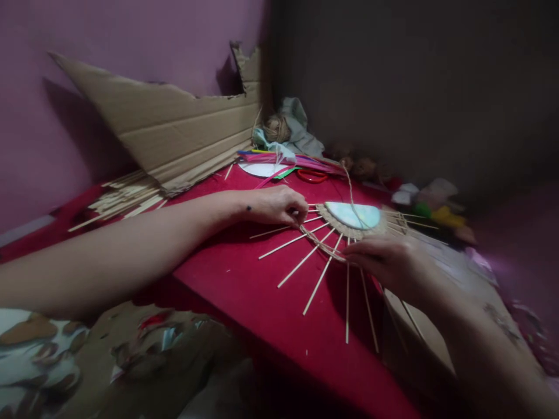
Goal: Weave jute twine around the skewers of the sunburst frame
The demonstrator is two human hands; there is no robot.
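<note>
In the head view, a pale half-round piece [356, 215] lies on the red table cover, edged with a woven twine band [334, 224]. Thin wooden sticks [297, 266] fan outward from that band. My left hand [283, 205] pinches jute twine [323, 244] at the left side of the fan. Several strands run across the sticks to my right hand [386, 256], whose fingers are closed on the twine's other end below the band. The right fingertips are partly blurred. A single strand rises over the half-round piece toward the back.
A torn cardboard sheet [183, 125] leans on the wall, with loose sticks [124, 198] beside it. Behind the work are a twine ball [277, 128], grey cloth [301, 128], pink strips [301, 160] and a red loop-shaped handle [312, 176]. The table's front edge [218, 311] is near.
</note>
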